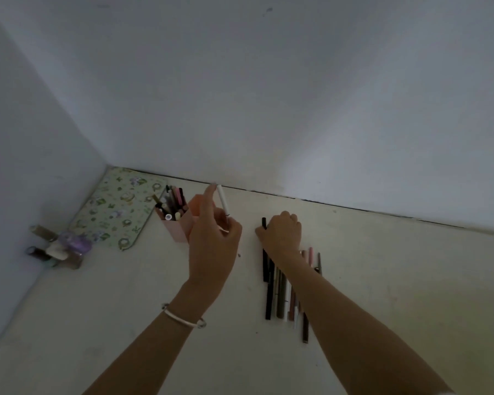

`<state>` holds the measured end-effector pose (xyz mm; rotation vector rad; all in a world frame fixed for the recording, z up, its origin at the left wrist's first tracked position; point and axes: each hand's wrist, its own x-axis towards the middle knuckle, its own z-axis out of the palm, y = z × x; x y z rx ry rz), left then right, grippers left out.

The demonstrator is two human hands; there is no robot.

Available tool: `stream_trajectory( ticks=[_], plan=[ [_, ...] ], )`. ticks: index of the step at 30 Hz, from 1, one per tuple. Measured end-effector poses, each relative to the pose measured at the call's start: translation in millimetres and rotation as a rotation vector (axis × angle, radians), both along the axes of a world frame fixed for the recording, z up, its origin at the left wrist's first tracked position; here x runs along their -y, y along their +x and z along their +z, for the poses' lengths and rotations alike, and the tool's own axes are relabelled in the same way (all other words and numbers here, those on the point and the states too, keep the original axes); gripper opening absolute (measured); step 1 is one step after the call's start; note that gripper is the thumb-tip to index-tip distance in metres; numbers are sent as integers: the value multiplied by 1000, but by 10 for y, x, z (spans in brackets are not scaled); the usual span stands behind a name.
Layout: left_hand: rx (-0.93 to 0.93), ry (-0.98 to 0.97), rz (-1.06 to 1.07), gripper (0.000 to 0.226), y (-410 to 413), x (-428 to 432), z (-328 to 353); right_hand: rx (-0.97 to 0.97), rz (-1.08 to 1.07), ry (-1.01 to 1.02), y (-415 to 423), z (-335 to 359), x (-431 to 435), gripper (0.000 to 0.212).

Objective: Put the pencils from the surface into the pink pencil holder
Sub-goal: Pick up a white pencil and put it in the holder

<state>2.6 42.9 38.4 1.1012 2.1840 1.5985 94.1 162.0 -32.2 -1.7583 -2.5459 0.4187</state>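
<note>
The pink pencil holder (180, 228) stands on the pale surface near the back wall, with several pencils upright in it. My left hand (211, 243) is raised just right of the holder and grips a white pencil (223, 202) that points up and away. My right hand (281, 233) rests further right, closed around a black pencil (264, 222) whose tip shows above the fingers. A row of several pencils (285, 292) lies on the surface under and beside my right forearm.
A floral-patterned mat (117, 208) lies in the back left corner. A cluster of small bottles and tubes (59, 246) sits by the left wall. White walls close off the back and left. A silver bracelet (183, 317) is on my left wrist.
</note>
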Motion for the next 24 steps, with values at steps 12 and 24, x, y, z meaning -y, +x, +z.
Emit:
stream_trajectory(
  ticks=[12, 24],
  plan=[
    [-152, 294, 378, 63, -954, 266, 357, -1114, -186, -184, -443, 1343, -104, 9],
    [-667, -48, 291, 35, -1059, 510, -158, -1372, -99, -50, -669, 1317, 325, 34]
  ],
)
